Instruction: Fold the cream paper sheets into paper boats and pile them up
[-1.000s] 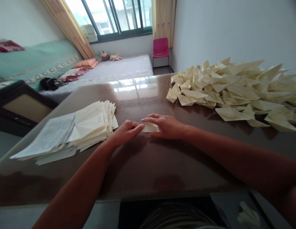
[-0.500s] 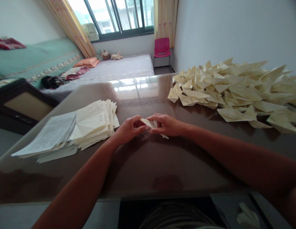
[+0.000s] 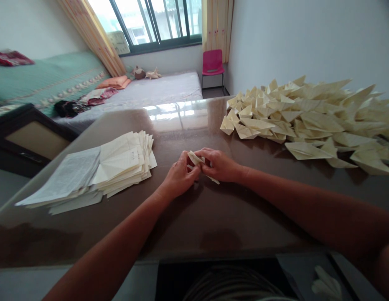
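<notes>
Between my two hands, just above the brown table [image 3: 194, 221], is a small piece of cream folded paper [image 3: 196, 158]. My left hand [image 3: 183, 172] grips its left side with thumb and fingers bent. From the right, my right hand [image 3: 217, 164] pinches the same paper, its fingers curled over the top. One pointed end of the paper pokes out below the right hand; its middle is hidden by fingers. A stack of cream paper sheets [image 3: 119, 167] lies to the left of my left hand.
At the right of the table spreads a large heap of folded paper boats [image 3: 307, 119]. Grey printed sheets [image 3: 69, 173] overlap the left stack. Beyond the table are a bed [image 3: 172, 85], a pink chair [image 3: 213, 62] and a dark cabinet [image 3: 31, 136].
My left hand has shifted right and turned more upright, closer to my right hand. The folded paper is tilted more steeply between the fingers. The stack and the heap are unchanged.
</notes>
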`<state>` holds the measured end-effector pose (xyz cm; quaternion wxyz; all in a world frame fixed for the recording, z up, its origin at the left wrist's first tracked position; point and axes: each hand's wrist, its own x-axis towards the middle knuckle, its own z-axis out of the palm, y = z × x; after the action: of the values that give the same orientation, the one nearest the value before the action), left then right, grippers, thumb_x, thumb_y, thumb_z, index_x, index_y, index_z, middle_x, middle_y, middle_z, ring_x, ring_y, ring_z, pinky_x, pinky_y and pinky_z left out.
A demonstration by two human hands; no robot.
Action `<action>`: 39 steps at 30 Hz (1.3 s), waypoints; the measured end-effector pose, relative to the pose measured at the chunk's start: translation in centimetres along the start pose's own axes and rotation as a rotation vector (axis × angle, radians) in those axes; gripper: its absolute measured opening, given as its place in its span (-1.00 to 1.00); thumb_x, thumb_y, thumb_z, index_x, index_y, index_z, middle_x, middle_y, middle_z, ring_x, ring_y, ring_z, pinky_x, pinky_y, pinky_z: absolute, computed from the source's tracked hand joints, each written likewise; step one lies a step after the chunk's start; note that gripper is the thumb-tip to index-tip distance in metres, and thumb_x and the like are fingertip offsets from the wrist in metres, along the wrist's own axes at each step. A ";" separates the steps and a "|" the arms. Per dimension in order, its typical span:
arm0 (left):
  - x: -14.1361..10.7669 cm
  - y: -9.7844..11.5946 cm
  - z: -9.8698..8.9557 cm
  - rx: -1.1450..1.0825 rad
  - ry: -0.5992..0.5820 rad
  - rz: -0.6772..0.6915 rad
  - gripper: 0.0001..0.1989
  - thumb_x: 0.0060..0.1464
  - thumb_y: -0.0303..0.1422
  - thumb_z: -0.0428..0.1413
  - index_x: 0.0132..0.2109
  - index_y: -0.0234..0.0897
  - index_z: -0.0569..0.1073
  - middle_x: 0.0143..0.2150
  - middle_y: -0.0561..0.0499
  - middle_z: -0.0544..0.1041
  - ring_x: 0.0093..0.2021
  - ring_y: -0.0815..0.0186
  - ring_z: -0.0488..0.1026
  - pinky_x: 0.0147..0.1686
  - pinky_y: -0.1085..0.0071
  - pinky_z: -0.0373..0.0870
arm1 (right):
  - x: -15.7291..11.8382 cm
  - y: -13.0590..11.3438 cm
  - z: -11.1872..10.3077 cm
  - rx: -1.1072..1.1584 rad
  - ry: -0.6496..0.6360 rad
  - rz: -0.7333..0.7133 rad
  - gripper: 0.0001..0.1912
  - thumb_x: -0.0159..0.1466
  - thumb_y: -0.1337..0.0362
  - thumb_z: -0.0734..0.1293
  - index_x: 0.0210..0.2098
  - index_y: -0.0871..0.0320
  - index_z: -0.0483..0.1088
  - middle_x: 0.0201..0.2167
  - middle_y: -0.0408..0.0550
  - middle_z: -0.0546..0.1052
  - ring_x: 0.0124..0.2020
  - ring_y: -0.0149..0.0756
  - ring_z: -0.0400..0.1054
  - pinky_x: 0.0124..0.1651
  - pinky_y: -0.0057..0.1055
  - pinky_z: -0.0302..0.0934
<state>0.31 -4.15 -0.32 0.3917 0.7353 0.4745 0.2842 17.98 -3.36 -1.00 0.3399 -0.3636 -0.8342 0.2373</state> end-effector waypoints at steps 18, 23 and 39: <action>0.1 0.4 0.5 0.203 0.244 0.123 -0.82 0.03 -0.35 0.06 -0.21 -0.22 0.23 -0.42 0.12 0.40 -0.45 0.37 0.37 -0.45 0.48 0.27 | -0.4 -1.1 0.4 -0.180 0.102 -0.002 -0.42 0.17 0.41 0.22 0.19 0.13 0.14 0.09 0.06 0.29 -0.01 -0.17 0.30 0.01 -0.27 0.25; 0.1 0.1 0.5 0.210 0.225 0.149 -0.84 0.03 -0.39 0.03 -0.21 -0.20 0.22 -0.44 0.15 0.37 -0.48 0.40 0.33 -0.46 0.50 0.22 | -0.3 -0.7 0.4 -0.173 0.103 0.037 -0.49 0.19 0.39 0.23 0.15 0.16 0.17 -0.01 0.07 0.32 -0.04 -0.18 0.29 -0.03 -0.27 0.24; -0.3 -0.5 -3.0 0.717 -0.154 0.356 -0.81 0.03 -0.39 0.02 -0.16 -0.12 0.41 -0.19 0.09 0.41 -0.40 0.40 0.36 -0.41 0.48 0.22 | -0.3 1.2 -3.2 -0.333 -0.247 -0.053 -0.75 0.12 0.38 0.29 -0.18 0.09 0.32 -0.19 -0.10 0.42 -0.27 -0.33 0.30 -0.31 -0.47 0.05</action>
<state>-2.37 -3.35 0.83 0.0896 0.9151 0.3779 0.1082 20.98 -2.37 0.22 0.1763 -0.3607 -0.9066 0.1300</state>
